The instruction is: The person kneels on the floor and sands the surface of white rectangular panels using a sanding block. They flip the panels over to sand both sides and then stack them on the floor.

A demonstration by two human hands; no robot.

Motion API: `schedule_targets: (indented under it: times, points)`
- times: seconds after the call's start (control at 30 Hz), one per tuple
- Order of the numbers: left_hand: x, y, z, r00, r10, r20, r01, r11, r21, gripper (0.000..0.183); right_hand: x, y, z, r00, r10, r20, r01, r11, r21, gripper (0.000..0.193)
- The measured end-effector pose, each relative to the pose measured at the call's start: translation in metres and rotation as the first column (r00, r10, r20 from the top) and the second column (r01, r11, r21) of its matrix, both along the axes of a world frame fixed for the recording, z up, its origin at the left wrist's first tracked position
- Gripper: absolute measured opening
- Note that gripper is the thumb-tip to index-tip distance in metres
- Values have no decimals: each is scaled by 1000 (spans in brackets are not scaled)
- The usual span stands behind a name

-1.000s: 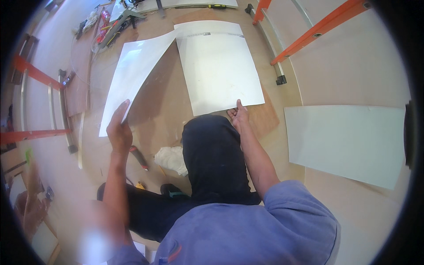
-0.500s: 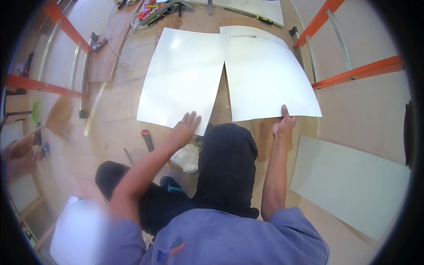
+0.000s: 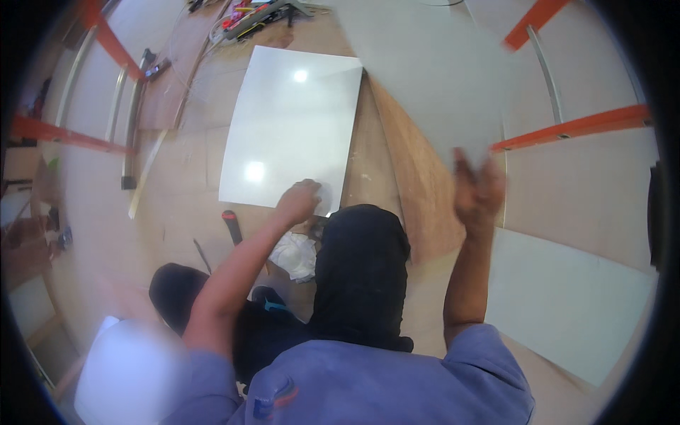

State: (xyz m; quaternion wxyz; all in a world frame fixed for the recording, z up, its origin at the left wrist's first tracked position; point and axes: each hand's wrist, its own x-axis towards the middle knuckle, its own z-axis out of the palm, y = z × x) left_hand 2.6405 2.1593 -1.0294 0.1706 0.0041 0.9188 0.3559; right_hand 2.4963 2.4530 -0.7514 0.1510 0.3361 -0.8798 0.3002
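The left hand (image 3: pixel 301 200) rests on the near edge of a glossy white rectangular tile (image 3: pixel 294 127) that lies flat on the floor (image 3: pixel 177 212), toward twelve o'clock from the person's dark-clad knee (image 3: pixel 361 269); its fingers are curled together over a pale wad at that edge, though whether they pinch it cannot be told. The tile's surface is smooth enough to mirror two bright spots of light. The right hand (image 3: pixel 478 191) is raised at about two o'clock, blurred, its fingers loosely together and pointing up against the lower edge of a second large panel (image 3: pixel 425 78), matt grey-white and tilted off the floor; how the fingers grip it cannot be told. Between the two panels a bare strip of brown wood-grain board (image 3: pixel 418 191) shows. A crumpled white rag (image 3: pixel 297 255) lies just beside the knee at ten o'clock, with a red-and-black tool handle (image 3: pixel 230 227) near it. A third pale tile (image 3: pixel 567 304) lies flat at four o'clock, well apart. Orange bars (image 3: pixel 574 127) cross at two o'clock and at ten o'clock, and a clutter of tools (image 3: pixel 248 14) sits beyond the flat tile at twelve.
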Motion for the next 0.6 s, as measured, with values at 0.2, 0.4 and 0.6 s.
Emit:
schedule_targets:
  times: [0.2,0.4,0.6]
  points:
    - [-9,-56,29,552,357,753,-686,-318,654,45,-21,-110,-71,460,691,557,-656,688,-312,72]
    - [43,-106,2,530,294,795,-660,-445,605,88,1,-124,-199,315,539,781,-815,576,-69,61]
    - [63,-92,-18,509,573,643,-836,149,529,46,29,-39,-302,805,-108,584,18,987,157,51]
